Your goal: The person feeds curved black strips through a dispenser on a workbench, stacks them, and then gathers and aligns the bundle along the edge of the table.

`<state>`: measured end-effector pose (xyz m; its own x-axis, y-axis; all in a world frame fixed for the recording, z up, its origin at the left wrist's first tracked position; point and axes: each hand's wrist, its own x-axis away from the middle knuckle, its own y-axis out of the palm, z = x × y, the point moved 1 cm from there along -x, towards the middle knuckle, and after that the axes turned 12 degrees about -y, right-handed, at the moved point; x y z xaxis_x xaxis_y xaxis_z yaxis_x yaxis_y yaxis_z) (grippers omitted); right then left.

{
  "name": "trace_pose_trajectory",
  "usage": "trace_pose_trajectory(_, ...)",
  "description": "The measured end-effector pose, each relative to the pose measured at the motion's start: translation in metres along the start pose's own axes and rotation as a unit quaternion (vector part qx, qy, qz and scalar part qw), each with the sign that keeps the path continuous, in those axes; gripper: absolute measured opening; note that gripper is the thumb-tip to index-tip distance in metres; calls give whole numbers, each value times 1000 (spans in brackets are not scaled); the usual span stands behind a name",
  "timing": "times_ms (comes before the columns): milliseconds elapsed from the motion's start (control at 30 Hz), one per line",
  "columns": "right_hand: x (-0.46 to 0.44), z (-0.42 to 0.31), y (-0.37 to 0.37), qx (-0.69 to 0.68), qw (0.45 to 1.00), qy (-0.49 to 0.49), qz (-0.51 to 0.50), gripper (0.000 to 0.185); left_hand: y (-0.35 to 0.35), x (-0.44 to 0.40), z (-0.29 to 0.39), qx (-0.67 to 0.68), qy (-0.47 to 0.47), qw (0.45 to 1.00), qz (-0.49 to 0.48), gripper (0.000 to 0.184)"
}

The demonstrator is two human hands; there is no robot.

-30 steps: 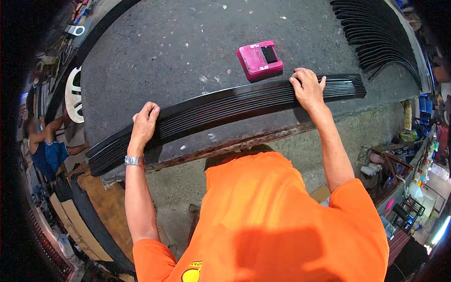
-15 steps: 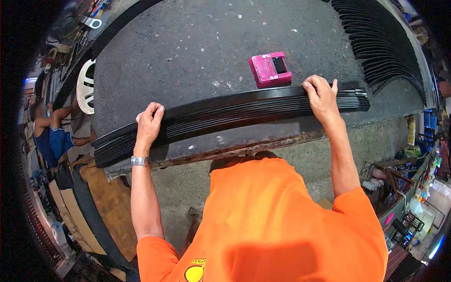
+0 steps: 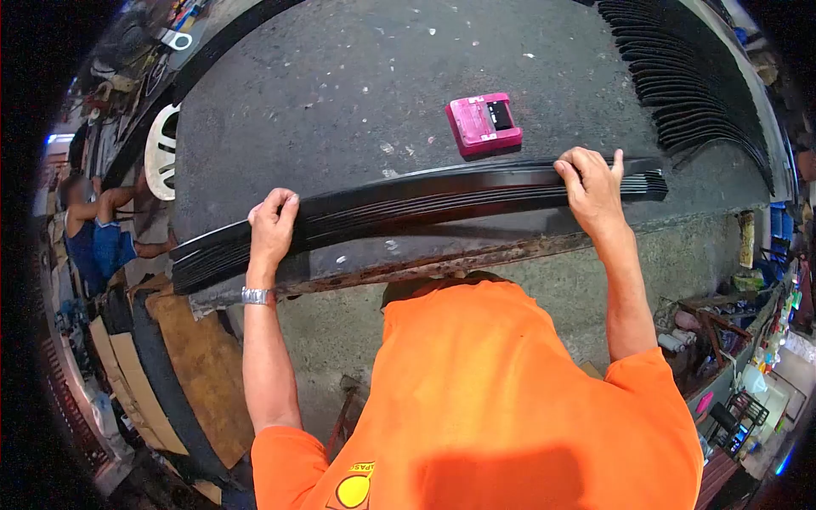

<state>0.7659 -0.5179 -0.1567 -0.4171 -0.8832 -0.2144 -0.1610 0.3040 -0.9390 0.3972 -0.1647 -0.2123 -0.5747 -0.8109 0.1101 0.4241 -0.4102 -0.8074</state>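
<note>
A bundle of long, thin black strips (image 3: 425,194) lies in a slight curve along the near edge of the dark table. My left hand (image 3: 273,223) grips its left part, thumb and fingers pressed together at the upper edge. Towards the right end, my right hand (image 3: 591,183) holds the strips between thumb and fingers, with one finger raised. The top strip looks wide and smooth, and the ones below it show as thin parallel ridges. Just beyond the bundle sits a pink case (image 3: 484,124) with a black part in it.
The dark table (image 3: 340,102) has a worn near edge. More black strips (image 3: 680,85) lie fanned at its far right. A person (image 3: 98,229) sits at the left, near a white chair (image 3: 160,153). Brown sheets and cardboard (image 3: 132,382) stand at the lower left.
The ridges under the top strip now take up less width, and more of the table shows below the bundle's middle. Both hands keep their grip. The whole view has shifted slightly.
</note>
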Motion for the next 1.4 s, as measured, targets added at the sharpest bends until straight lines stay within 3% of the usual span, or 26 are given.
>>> trace_pose_trajectory(533, 26, 34, 39, 44, 997, 43, -36, 15, 35, 13, 11, -49, 59, 996, 48, 18)
trace_pose_trajectory(1167, 29, 32, 46, 46, 998, 31, -15, 16, 39, 18, 13, -52, 34, 996, 57, 20)
trace_pose_trajectory(1400, 32, 19, 54, 33, 998, 12, -52, 16, 49, 27, 38, -30, 26, 995, 95, 18)
